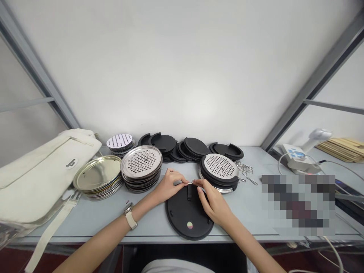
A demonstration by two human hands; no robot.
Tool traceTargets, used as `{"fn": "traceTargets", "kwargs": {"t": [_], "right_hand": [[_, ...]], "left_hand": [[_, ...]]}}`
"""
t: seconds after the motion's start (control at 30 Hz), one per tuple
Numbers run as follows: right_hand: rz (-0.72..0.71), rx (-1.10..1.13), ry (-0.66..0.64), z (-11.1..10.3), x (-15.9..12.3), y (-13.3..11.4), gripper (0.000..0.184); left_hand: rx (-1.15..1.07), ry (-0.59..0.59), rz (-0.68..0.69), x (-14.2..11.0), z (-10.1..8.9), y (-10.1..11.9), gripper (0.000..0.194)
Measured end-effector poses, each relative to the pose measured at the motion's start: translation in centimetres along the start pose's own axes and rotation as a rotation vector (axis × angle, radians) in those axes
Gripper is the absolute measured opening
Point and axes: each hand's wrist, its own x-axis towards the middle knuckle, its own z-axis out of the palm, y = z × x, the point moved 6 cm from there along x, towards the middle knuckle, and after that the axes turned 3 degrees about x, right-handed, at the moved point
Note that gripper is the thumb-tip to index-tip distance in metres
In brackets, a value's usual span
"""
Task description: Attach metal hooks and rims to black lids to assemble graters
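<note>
A round black disc (182, 212) lies at the table's front edge, with a small coloured round sticker near its lower rim and a dark strip near its far edge. My left hand (172, 184) is closed in a pinch at that far edge, on a small thin metal piece (190, 183) mostly covered by fingers. From the other side my right hand (213, 201) also has its fingertips closed on this piece, while its palm rests over the disc's right side. The exact kind of the metal piece is too small to make out.
Behind the hands stand a stack of perforated metal discs (142, 163), gold-rimmed lids (98, 174), several black round holders (196, 147) and a holder with a perforated disc (221, 167). Metal clips (245, 167) lie at right. A cream bag (48, 170) occupies the left.
</note>
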Motion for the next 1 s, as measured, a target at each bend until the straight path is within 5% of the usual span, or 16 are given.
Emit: {"fn": "traceTargets", "kwargs": {"t": [0.63,1.0], "right_hand": [[0.043,0.063,-0.052,0.1,0.2,-0.2,0.018],[-0.054,0.030,0.013,-0.1,0.1,-0.5,0.023]], "left_hand": [[0.037,-0.046,-0.013,0.2,0.2,-0.2,0.015],[0.081,-0.016,0.026,-0.2,-0.2,1.3,0.009]]}}
